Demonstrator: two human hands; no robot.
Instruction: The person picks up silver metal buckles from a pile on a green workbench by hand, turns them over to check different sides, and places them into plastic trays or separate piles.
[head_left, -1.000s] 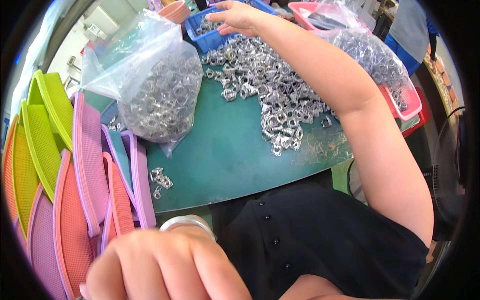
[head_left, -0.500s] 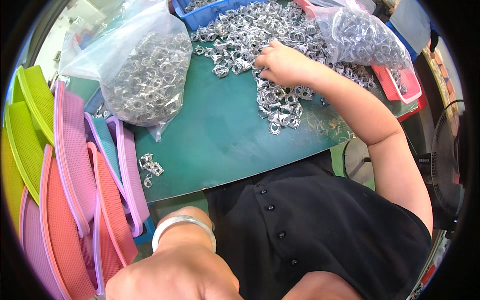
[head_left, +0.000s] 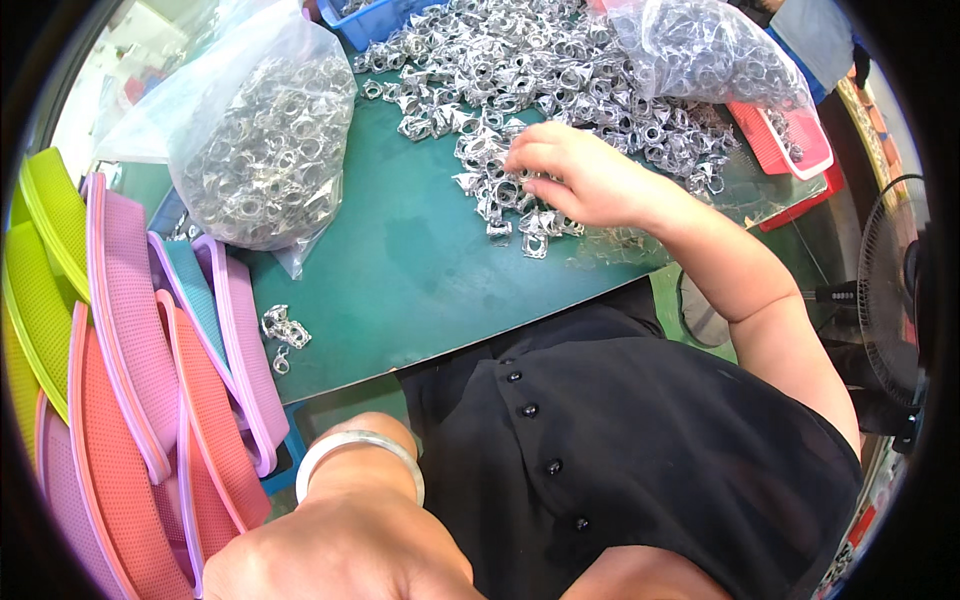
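My right hand [head_left: 590,180] reaches over the near part of a large pile of silver metal castings [head_left: 520,70], small ring-shaped pieces with prongs. Its fingers bend loosely over the castings, the thumb apart from them, and no piece shows gripped. My left hand [head_left: 340,560] is raised close at the lower left, a pale bangle [head_left: 360,440] round its wrist. Its fingers are out of sight below the picture's edge. Nearest to it stand several stacked plastic baskets [head_left: 215,400] in coral, lilac, teal and green.
A clear plastic bag [head_left: 265,150] full of castings stands on the green table [head_left: 400,270]. Another filled bag [head_left: 700,50] lies at the far right by a pink basket [head_left: 790,140]. A blue bin [head_left: 375,25] sits at the back. A few castings [head_left: 285,328] lie near the left edge. A fan [head_left: 890,290] stands right.
My right hand has moved toward me over the castings, and more of the pile behind it shows. The whole view has shifted slightly. My left hand stays raised at the lower left.
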